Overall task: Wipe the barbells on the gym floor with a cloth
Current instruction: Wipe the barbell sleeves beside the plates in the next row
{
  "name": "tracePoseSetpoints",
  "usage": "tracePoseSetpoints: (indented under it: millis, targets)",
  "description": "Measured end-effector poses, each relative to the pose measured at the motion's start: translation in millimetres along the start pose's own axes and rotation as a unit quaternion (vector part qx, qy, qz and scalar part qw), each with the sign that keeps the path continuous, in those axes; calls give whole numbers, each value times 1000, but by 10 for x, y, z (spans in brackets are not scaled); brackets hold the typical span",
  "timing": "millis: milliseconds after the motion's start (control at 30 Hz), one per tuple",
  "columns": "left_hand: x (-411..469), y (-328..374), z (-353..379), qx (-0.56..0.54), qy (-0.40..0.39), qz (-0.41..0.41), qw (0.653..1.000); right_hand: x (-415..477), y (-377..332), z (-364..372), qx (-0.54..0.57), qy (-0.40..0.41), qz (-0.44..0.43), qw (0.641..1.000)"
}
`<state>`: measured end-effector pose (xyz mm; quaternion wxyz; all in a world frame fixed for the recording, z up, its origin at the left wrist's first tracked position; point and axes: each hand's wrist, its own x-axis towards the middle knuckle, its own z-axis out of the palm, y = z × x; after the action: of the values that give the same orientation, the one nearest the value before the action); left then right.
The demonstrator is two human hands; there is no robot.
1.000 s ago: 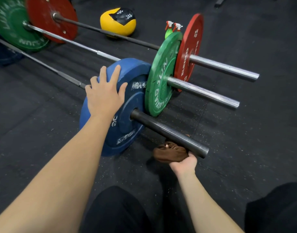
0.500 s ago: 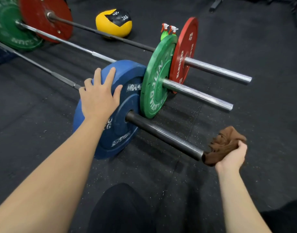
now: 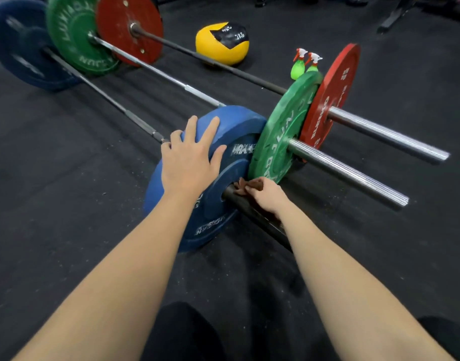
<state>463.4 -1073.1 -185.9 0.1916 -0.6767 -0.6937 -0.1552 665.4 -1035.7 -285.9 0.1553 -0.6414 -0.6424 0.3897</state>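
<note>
3 barbells [image 3: 171, 80] lie side by side on the black rubber gym floor [image 3: 67, 183]. The left hand [image 3: 189, 162] rests flat, fingers straight and spread, on the upper rim of the nearest bar's round blue rubber plate [image 3: 213, 225]. The right hand [image 3: 269, 198] curls its fingers round a crumpled brown cloth [image 3: 252, 184] and holds it on that bar's dark metal sleeve [image 3: 260, 220], right against the plate's hub. Just beyond stand a green rubber plate [image 3: 283, 126] and a red rubber plate [image 3: 335, 92], each with a ribbed chrome sleeve pointing right. 2 green spray bottles [image 3: 297, 68] stand behind the green plate. A yellow and black medicine ball [image 3: 222, 44] sits farther back, beside the farthest bar.
</note>
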Motion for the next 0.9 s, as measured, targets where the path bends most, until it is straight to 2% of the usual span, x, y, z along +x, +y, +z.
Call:
tracePoseSetpoints:
  millis: [167, 367, 567, 667, 800, 900]
  targets:
    - [28, -20, 31, 2, 5, 1, 1000, 200, 40, 62, -8, -36, -8, 999]
    - [-1, -7, 32, 1, 15, -3, 1000, -122, 333, -227, -45, -78, -45, 995]
    - [-13, -30, 50, 2, 20, -9, 1000, -500, 644, -516, -30, -125, 3, 992]
    - [-4, -28, 56, 7, 16, -6, 1000, -331, 514, -393, 1, -112, -1, 994]
    - [-9, -24, 50, 9, 11, -4, 1000, -5, 94, -26, 15, -54, -10, 998]
    - [-3, -18, 34, 8, 7, -5, 1000, 64, 0, 70, -24, -48, -1, 999]
